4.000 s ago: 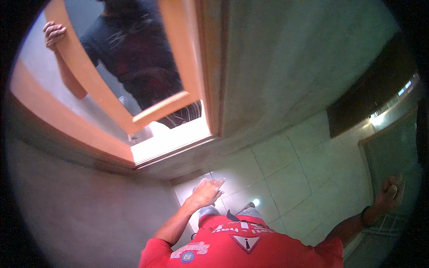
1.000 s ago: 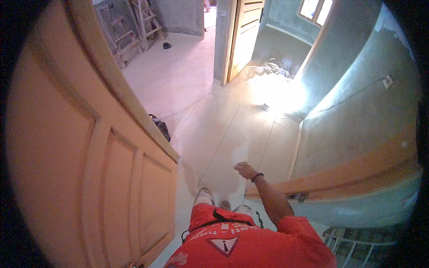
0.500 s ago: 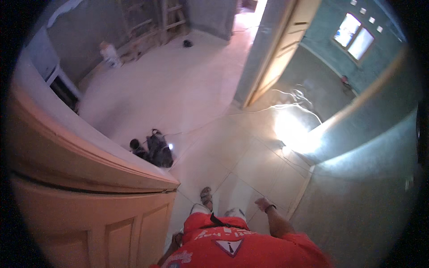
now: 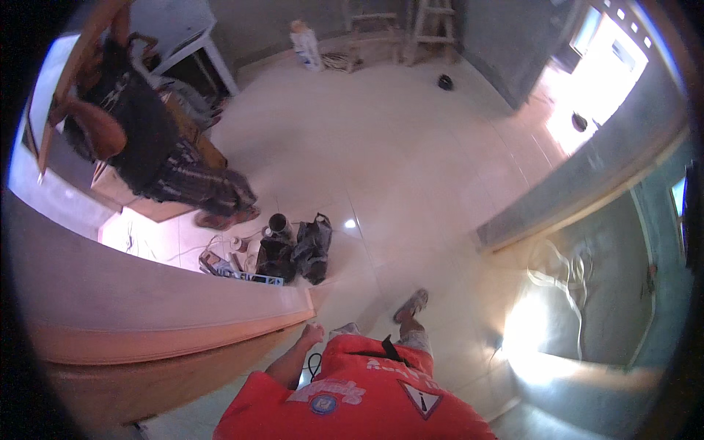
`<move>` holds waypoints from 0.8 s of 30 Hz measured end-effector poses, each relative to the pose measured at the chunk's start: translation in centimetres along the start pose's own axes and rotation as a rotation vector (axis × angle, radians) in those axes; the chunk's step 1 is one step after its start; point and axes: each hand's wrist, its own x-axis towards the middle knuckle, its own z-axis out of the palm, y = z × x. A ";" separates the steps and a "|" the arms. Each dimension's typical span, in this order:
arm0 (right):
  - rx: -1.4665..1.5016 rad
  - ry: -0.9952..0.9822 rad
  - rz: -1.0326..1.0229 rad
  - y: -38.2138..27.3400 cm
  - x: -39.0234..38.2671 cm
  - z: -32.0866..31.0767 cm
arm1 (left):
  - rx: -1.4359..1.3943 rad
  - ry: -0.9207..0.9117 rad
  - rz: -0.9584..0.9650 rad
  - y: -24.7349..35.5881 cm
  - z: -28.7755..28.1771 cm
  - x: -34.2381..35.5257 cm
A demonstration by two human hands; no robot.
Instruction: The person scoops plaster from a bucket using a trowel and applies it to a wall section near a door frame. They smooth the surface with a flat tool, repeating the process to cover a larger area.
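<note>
My left hand (image 4: pixel 313 334) is raised in front of my red shirt (image 4: pixel 352 396), beside the edge of the wooden door frame. It is small and blurred, so I cannot make out whether its fingers are curled or holding anything. My right hand does not show. Ahead of my feet, on the pale tiles, lie two black bags; the nearer-looking black plastic bag (image 4: pixel 313 249) is crumpled. Beside them are a dark round container (image 4: pixel 278 224) and a long blue-and-white bar (image 4: pixel 249 276) resembling a spirit level.
Another person (image 4: pixel 139 125) in dark clothing stands at the left, arms raised. A white sack-like object (image 4: pixel 306 48) and a wooden ladder (image 4: pixel 434 29) stand by the far wall. Bright lamp light (image 4: pixel 526 330) and a loose white cable (image 4: pixel 561 279) are at the right.
My view has swung left and I have stepped forward. The other person and the items beside the bags have come into view. My right hand has left the picture; my left shows more.
</note>
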 end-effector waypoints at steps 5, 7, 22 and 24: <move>0.705 0.016 0.199 2.2 10.3 -19.5 | -0.959 0.051 -0.309 12.9 -4.2 4.1; 1.106 0.092 0.220 3.2 14.5 -27.3 | -1.312 0.148 -0.345 17.0 -4.9 5.6; -0.528 0.598 -0.610 -31.2 44.3 -58.3 | 0.019 0.111 0.220 26.1 -20.0 33.1; -0.334 0.540 -0.567 -34.5 44.9 -59.9 | -0.257 0.164 0.153 29.6 -25.8 37.9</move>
